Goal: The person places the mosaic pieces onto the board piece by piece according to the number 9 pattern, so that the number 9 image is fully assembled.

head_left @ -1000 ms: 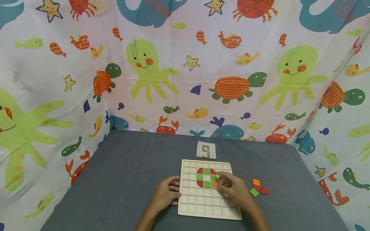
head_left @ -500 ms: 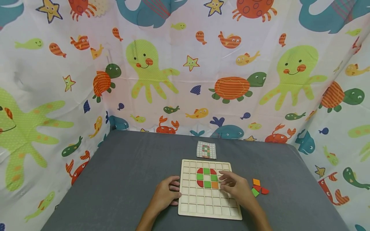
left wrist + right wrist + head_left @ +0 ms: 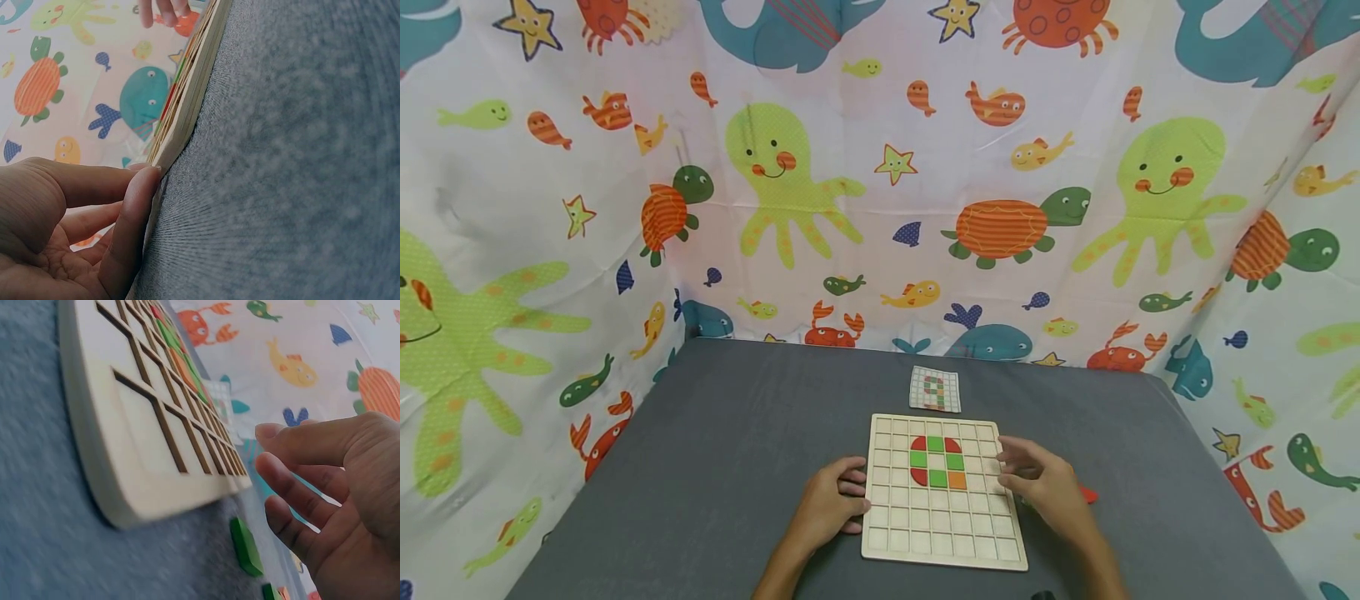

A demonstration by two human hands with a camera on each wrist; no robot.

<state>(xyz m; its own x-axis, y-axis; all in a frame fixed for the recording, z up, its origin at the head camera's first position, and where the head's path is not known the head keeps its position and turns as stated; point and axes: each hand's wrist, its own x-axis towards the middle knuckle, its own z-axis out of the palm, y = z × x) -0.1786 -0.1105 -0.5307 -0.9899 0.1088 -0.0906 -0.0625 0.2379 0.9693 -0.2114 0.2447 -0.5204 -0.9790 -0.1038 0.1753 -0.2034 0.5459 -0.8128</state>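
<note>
A pale wooden grid board (image 3: 942, 533) lies on the table, with red, green and orange tiles (image 3: 957, 480) forming a ring in its upper middle. My left hand (image 3: 829, 504) holds the board's left edge; in the left wrist view the thumb and a finger meet at the wood. Beside the board's right edge hovers my right hand (image 3: 1048, 492), fingers loosely bent and nothing between them. In the right wrist view a loose green tile (image 3: 246, 547) lies below its fingertips. One red tile (image 3: 1087, 494) peeks out past this hand, which hides most of the loose tiles from the head view.
Behind the board lies a small printed card (image 3: 935, 389) with a coloured grid pattern. The grey table (image 3: 760, 417) is bounded by a sea-animal curtain (image 3: 880, 250) at the back and sides. A small dark object (image 3: 1042, 595) shows at the bottom edge.
My right hand has moved right, away from the orange tile in the ring to the board's right edge, and now covers most of the loose tiles. The left hand has stayed put.
</note>
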